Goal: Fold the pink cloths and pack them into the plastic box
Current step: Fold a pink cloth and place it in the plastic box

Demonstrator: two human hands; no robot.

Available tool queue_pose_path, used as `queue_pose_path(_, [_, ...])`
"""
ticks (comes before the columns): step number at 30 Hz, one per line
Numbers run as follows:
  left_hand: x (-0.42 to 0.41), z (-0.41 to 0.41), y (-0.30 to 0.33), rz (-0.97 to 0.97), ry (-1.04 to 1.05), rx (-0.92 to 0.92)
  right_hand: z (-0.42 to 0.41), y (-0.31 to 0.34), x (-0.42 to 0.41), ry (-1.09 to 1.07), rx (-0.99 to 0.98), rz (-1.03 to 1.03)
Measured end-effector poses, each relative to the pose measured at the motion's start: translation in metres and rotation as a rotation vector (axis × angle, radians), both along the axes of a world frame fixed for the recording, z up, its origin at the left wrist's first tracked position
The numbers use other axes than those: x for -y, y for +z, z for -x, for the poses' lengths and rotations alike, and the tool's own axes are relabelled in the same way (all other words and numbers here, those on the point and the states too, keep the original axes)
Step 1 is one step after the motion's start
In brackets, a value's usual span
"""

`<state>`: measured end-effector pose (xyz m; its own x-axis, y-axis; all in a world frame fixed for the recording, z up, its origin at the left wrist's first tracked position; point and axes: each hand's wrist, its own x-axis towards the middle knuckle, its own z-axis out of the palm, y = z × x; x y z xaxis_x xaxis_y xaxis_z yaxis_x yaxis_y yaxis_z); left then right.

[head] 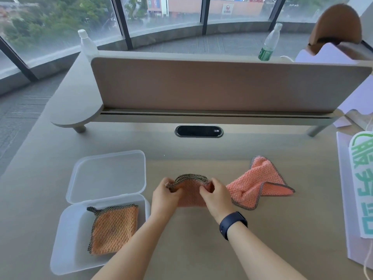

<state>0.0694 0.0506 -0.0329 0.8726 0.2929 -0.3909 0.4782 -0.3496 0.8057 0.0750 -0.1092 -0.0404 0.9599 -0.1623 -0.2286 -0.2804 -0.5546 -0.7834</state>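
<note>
Pinching a half-folded pink cloth at mid-surface, left hand and right hand each clamped on an upper corner, dark-trimmed top edge bowed up between them and running left to right, the rest hanging toward the body. Soft, light, floppy waffle weave by the look of it, best held at corners or along the hem, apt to sag anywhere unsupported. Already lying flat in the plastic box just left, one folded cloth turned slightly askew; still crumpled on the surface just right, a third cloth.
</note>
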Motion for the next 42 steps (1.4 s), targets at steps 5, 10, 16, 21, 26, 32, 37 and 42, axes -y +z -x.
queue_pose_path(5, [-0.052, 0.022, 0.046, 0.169, 0.105, 0.194, 0.011, 0.038, -0.034, 0.083, 0.097, -0.14])
queue_pose_path(10, [-0.118, 0.055, 0.063, 0.122, 0.18, 0.23, 0.019, 0.061, -0.095, 0.314, 0.061, -0.112])
queue_pose_path(16, [-0.18, 0.082, 0.041, 0.005, 0.211, 0.082, 0.033, 0.058, -0.156, 0.508, 0.002, 0.095])
queue_pose_path(21, [-0.197, 0.089, 0.021, -0.068, 0.226, -0.031, 0.04, 0.041, -0.185, 0.619, -0.023, 0.277])
queue_pose_path(26, [-0.197, 0.091, 0.011, -0.195, 0.178, -0.114, 0.044, 0.029, -0.196, 0.692, -0.098, 0.434])
queue_pose_path(32, [-0.199, 0.1, 0.01, -0.284, 0.122, -0.072, 0.057, 0.027, -0.189, 0.8, 0.089, 0.466])
queue_pose_path(37, [-0.206, 0.111, 0.012, -0.624, -0.241, 0.07, 0.065, 0.023, -0.186, 1.022, 0.172, 0.594])
queue_pose_path(42, [-0.208, 0.111, 0.007, -0.688, -0.547, -0.094, 0.065, 0.019, -0.189, 1.124, 0.104, 0.708])
